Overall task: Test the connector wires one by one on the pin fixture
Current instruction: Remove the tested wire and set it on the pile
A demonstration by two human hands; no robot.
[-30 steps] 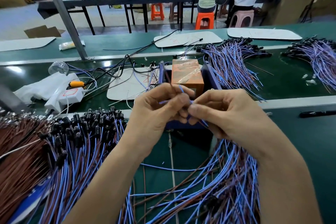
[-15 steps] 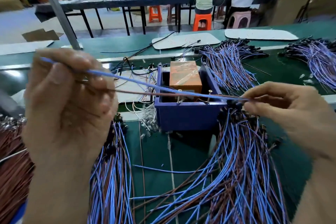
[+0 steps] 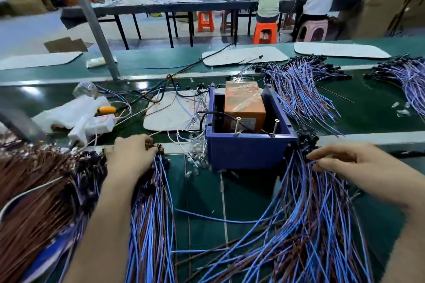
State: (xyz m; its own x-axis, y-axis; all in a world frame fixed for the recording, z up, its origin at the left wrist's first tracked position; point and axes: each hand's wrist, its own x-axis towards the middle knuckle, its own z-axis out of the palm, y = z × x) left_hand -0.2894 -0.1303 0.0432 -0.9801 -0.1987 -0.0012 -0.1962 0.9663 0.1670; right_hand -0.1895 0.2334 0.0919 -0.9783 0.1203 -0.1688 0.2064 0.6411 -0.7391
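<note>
The blue pin fixture (image 3: 248, 151) sits between two wire heaps; the left hand (image 3: 131, 158) pinches a connector (image 3: 158, 146) atop the left bundle (image 3: 149, 213); the right hand (image 3: 342, 163) curls into the right bundle (image 3: 310, 225), though I can't tell whether it grips anything.

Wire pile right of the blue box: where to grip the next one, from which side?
Grip just behind a black connector, where the heads bunch by the blue box corner. Come from above right, like the right hand: there the strands lie parallel; nearer the person they cross and tangle.
</note>
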